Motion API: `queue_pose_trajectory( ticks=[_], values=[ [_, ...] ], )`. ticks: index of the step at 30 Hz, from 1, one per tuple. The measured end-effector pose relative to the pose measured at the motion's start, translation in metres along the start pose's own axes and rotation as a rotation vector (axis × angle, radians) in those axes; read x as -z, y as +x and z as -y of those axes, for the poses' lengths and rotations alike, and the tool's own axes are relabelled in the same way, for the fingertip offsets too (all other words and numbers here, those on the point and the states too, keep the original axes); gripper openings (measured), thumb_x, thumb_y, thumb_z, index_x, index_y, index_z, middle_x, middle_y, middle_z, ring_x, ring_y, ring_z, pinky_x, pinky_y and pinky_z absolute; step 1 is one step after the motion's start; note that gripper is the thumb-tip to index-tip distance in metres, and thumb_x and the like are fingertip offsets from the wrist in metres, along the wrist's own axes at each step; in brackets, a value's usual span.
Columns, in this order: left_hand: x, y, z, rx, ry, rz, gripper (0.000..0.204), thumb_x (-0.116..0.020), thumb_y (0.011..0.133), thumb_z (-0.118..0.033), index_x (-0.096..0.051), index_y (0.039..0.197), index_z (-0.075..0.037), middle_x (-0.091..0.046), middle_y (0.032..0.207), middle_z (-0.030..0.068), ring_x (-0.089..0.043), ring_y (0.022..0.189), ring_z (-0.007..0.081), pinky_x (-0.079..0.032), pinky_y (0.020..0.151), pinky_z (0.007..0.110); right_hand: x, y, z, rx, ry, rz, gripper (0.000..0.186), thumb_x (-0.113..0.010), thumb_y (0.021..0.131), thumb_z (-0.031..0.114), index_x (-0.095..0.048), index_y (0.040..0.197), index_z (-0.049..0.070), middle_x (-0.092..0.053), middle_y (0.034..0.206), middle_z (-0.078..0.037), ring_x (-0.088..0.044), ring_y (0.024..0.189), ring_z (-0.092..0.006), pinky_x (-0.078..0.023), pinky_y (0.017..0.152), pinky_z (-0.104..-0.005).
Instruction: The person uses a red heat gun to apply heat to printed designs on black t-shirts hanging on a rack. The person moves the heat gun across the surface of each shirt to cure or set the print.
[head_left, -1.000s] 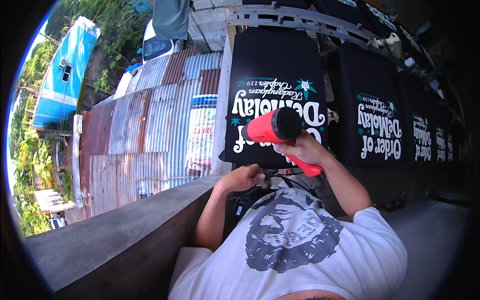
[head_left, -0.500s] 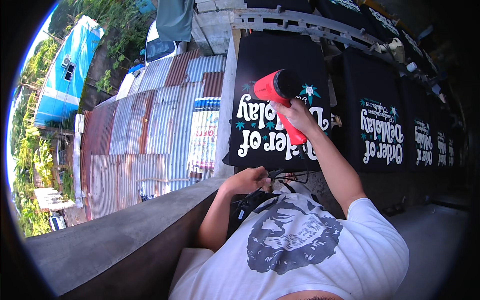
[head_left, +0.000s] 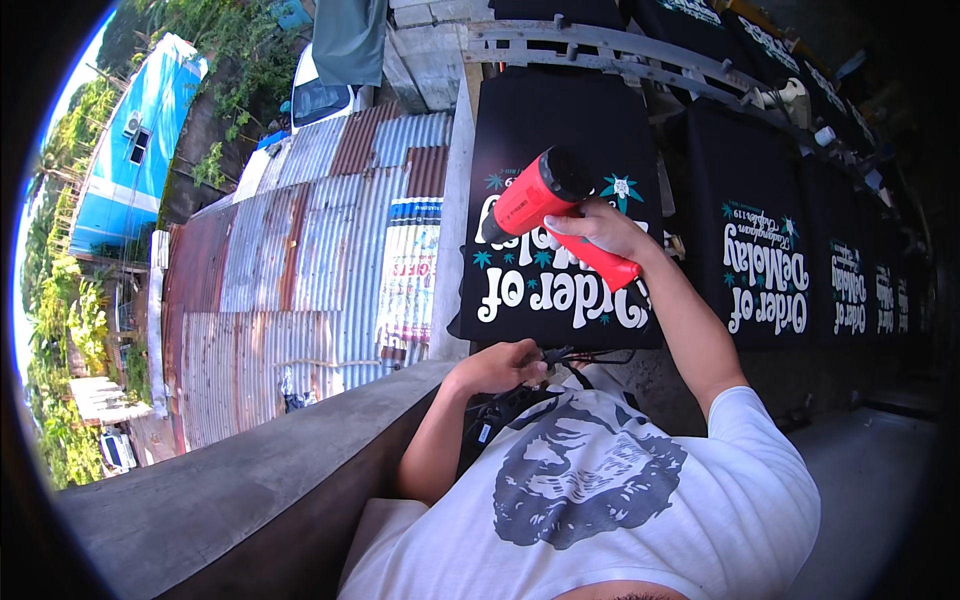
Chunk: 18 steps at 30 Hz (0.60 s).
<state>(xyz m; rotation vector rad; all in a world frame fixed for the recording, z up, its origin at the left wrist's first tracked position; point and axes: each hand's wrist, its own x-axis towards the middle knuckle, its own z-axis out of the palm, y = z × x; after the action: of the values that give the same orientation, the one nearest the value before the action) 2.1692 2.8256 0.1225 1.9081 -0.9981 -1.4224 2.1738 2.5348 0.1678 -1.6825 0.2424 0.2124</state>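
Observation:
My right hand (head_left: 612,228) is wrapped round the handle of a red hair dryer (head_left: 530,203) with a black rear end and a dark nozzle. Its barrel tilts down to the left, over a black T-shirt (head_left: 560,115) printed with white lettering and green leaf shapes. The shirt lies flat, and the dryer and hand hide part of the print. Close to my body, below the shirt's near edge, my left hand (head_left: 500,367) has its fingers closed on a black cable (head_left: 595,357). The cable runs rightward from that hand.
More printed black shirts (head_left: 700,170) lie in a row to the right. A metal rail (head_left: 600,38) crosses beyond the first shirt. A concrete ledge (head_left: 250,480) runs along my left, with rusty corrugated roofing (head_left: 270,250) past it.
The hair dryer has turned so its nozzle sits lower and further left over the lettering. My right hand has shifted slightly right; my left hand stays nearly in place.

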Motion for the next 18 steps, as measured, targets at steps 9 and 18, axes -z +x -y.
queue_pose_trajectory(
  ticks=[9,18],
  values=[
    [-0.006,0.008,0.001,0.011,0.041,0.02,0.046,-0.058,0.106,-0.045,-0.063,0.12,-0.001,-0.073,0.109,0.0206,-0.07,0.104,0.0357,-0.053,0.089,0.043,0.03,0.011,-0.011,0.184,-0.038,-0.108,0.045,-0.072,0.098,0.037,-0.064,0.126,0.004,-0.062,0.087,-0.002,-0.06,0.071,-0.0108,-0.053,0.066,-0.029],
    [-0.007,0.012,-0.004,0.017,0.059,0.028,0.047,-0.058,0.106,-0.045,-0.063,0.122,-0.001,-0.074,0.115,0.0209,-0.07,0.11,0.0373,-0.052,0.093,0.043,0.025,0.01,-0.009,0.223,-0.101,-0.189,0.044,-0.071,0.098,0.038,-0.067,0.125,0.003,-0.066,0.09,-0.005,-0.063,0.073,-0.0114,-0.053,0.07,-0.0287]
  ],
)
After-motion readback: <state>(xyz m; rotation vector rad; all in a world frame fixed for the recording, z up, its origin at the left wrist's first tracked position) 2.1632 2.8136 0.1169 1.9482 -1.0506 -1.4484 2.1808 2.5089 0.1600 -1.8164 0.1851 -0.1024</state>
